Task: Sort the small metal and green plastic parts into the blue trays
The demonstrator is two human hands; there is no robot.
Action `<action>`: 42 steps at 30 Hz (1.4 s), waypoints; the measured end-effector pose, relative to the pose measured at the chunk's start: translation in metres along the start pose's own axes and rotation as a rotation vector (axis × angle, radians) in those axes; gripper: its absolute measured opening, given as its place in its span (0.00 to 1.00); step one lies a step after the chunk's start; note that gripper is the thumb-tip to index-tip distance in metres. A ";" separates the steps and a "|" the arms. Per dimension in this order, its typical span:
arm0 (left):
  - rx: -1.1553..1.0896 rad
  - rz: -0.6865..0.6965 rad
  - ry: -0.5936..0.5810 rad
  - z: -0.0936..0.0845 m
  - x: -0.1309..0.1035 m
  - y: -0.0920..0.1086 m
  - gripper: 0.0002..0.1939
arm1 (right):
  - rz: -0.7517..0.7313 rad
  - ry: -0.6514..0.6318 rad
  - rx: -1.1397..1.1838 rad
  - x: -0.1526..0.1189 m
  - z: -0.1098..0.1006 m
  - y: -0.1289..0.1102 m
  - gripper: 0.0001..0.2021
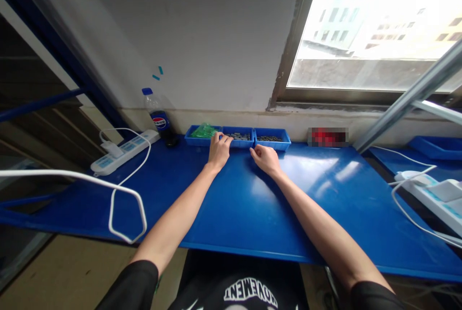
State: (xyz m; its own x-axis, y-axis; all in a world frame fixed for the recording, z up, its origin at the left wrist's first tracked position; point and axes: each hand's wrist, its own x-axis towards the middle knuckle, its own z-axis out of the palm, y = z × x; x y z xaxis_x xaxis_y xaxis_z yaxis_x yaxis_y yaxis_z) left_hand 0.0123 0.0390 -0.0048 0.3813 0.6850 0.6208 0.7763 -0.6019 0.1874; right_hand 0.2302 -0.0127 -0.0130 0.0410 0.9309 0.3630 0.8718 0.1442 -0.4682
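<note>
Three small blue bins stand in a row against the wall. Green plastic pieces (pixel 204 130) fill the left bin (pixel 193 141), grey metal parts (pixel 238 136) lie in the middle bin (pixel 241 144), and small dark screws or pins (pixel 269 138) in the right bin (pixel 285 146). My left hand (pixel 219 151) reaches over the front edge where the left and middle bins meet, its fingers bent and parted, with nothing visible in them. Just in front of the right bin, my right hand (pixel 265 158) is closed with curled fingers; whatever it holds, if anything, is hidden.
A cola bottle (pixel 160 120) stands left of the bins on the blue table (pixel 231 204). Power strips (pixel 124 152) with white cables lie at both sides. A metal pole (pixel 407 96) slants down at the right, near a blurred red item (pixel 327 137).
</note>
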 end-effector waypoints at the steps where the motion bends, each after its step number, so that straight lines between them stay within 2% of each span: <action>1: -0.012 0.002 0.006 0.001 0.001 0.000 0.20 | 0.001 0.022 0.024 0.000 -0.001 0.000 0.19; 5: -0.054 0.024 0.023 0.001 0.000 -0.001 0.17 | 0.019 0.076 0.089 0.000 -0.003 0.001 0.20; 10: -0.040 0.065 -0.010 0.000 -0.005 -0.002 0.17 | 0.003 0.093 0.174 0.003 0.000 0.005 0.19; 16: -0.054 0.124 -0.080 -0.002 -0.007 -0.002 0.17 | -0.008 0.116 0.459 0.006 0.009 0.015 0.19; 20: -0.073 0.145 -0.138 -0.002 -0.007 -0.004 0.17 | 0.020 0.073 0.586 0.007 0.011 0.018 0.22; 22: -0.065 0.152 -0.174 -0.001 -0.007 -0.003 0.16 | 0.019 0.067 0.583 0.007 0.011 0.018 0.22; 26: -0.041 0.169 -0.209 -0.003 -0.007 0.005 0.06 | 0.018 0.069 0.579 0.008 0.010 0.017 0.17; 29: -0.036 0.162 -0.199 -0.003 -0.007 0.017 0.11 | 0.010 0.039 0.591 0.008 0.009 0.016 0.14; 33: -0.025 0.155 -0.266 0.003 -0.008 0.030 0.13 | -0.040 0.001 0.581 0.006 0.007 0.014 0.15; 37: -0.031 0.103 -0.320 0.007 -0.009 0.032 0.16 | -0.081 0.009 0.538 0.005 0.009 0.015 0.14; 42: -0.045 0.032 -0.391 0.005 -0.010 0.031 0.19 | -0.120 0.032 0.500 0.007 0.012 0.019 0.11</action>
State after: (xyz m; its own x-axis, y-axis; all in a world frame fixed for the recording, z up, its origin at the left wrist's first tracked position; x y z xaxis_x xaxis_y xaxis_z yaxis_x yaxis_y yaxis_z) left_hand 0.0352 0.0150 -0.0089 0.5742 0.7652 0.2912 0.7414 -0.6369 0.2115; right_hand 0.2414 0.0004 -0.0295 -0.0231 0.8884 0.4584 0.5314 0.3993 -0.7471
